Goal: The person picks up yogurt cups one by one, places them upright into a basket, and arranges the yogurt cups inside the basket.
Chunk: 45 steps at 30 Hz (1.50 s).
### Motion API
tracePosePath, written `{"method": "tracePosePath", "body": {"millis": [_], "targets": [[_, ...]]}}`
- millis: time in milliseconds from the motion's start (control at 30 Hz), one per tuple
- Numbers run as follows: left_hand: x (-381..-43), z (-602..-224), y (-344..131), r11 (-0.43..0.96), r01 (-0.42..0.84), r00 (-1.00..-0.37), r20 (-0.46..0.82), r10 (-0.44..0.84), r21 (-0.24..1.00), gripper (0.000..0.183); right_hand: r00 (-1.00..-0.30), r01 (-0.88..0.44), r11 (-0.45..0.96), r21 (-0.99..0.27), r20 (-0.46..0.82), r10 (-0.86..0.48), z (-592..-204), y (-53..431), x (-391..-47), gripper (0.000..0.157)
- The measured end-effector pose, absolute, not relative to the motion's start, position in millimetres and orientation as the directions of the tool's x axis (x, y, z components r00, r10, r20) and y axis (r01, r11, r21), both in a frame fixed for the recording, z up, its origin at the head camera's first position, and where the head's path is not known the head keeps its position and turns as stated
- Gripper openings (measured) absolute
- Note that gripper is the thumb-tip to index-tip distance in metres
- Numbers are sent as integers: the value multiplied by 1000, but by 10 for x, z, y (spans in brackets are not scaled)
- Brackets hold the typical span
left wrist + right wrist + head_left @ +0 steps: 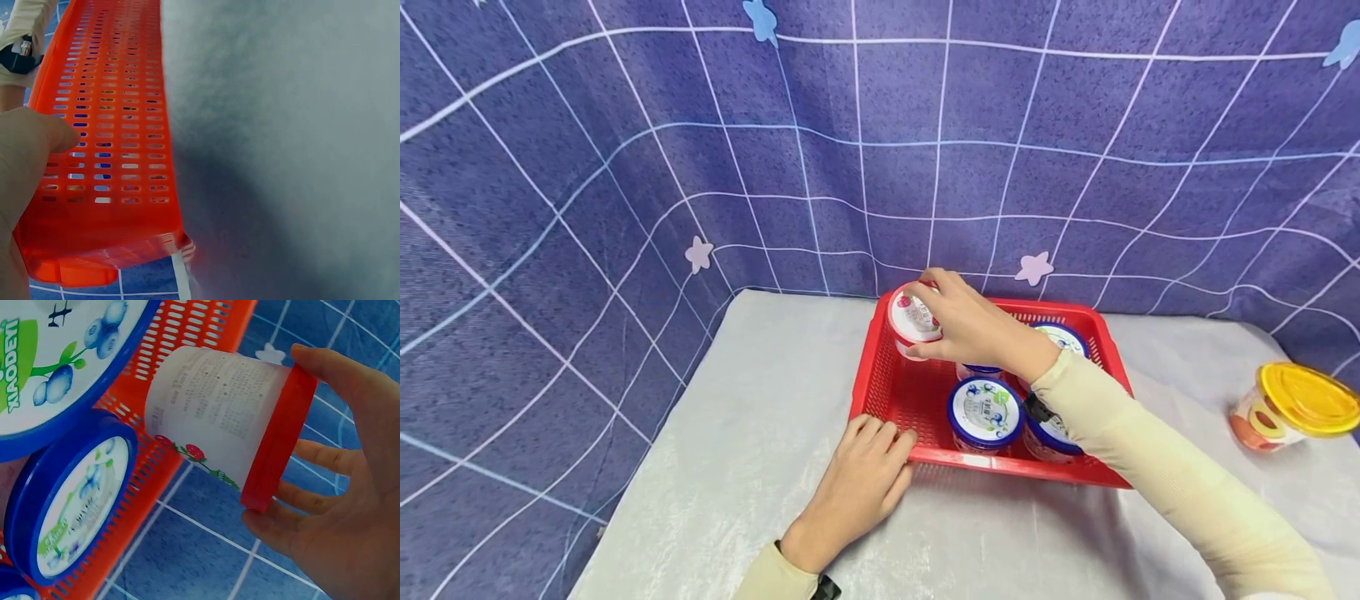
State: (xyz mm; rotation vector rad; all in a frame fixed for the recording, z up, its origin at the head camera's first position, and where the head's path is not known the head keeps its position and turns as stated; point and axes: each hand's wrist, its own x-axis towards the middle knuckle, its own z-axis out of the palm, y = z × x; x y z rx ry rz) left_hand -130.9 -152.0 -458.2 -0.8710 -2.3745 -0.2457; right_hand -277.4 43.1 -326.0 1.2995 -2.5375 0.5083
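Observation:
My right hand (966,321) grips a white plastic tub with a red lid (916,315) by the lid's edge, over the back left corner of a red basket (880,329). In the right wrist view the tub (215,412) is tilted, with berries and small print on its side. My left hand (865,467) holds the basket's front left rim, fingers over the edge and thumb (59,134) against the slotted outer wall. Tubs with blue lids (985,412) and blueberry pictures stand in the basket's middle and right side, some partly hidden by my right arm.
A tub with a yellow lid (1300,404) stands to the right of the basket on the pale tablecloth (760,400). Behind the table hangs a purple-blue curtain (887,167) with a line grid and stars, which also runs along the left side.

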Motion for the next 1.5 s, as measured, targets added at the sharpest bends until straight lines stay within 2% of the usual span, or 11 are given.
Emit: {"method": "tracePosePath", "body": {"millis": [200, 500, 800, 967, 1500], "targets": [[-1313, -4574, -1488, 760, 649, -600, 595, 535, -29, 23, -628, -778, 596, -198, 257, -734, -3415, 364, -2875, 73], [-1313, -4574, -1440, 756, 653, -597, 591, 543, -35, 25, -645, -763, 616, -195, 177, -744, -3630, 311, -2950, 62], [-1291, -4594, -1420, 757, 653, -592, 602, 536, -31, 24, -686, -720, 667, -192, 59, -725, -3751, 342, -2974, 70], [-1300, -4598, -1418, 756, 654, -589, 608, 533, -30, 24, -687, -725, 674, -144, 73, -723, -3710, 392, -2928, 68], [-1291, -4581, -1500, 765, 643, -603, 598, 528, -27, 26, -681, -728, 684, -35, 145, -718, -3410, 766, -2610, 75]]}}
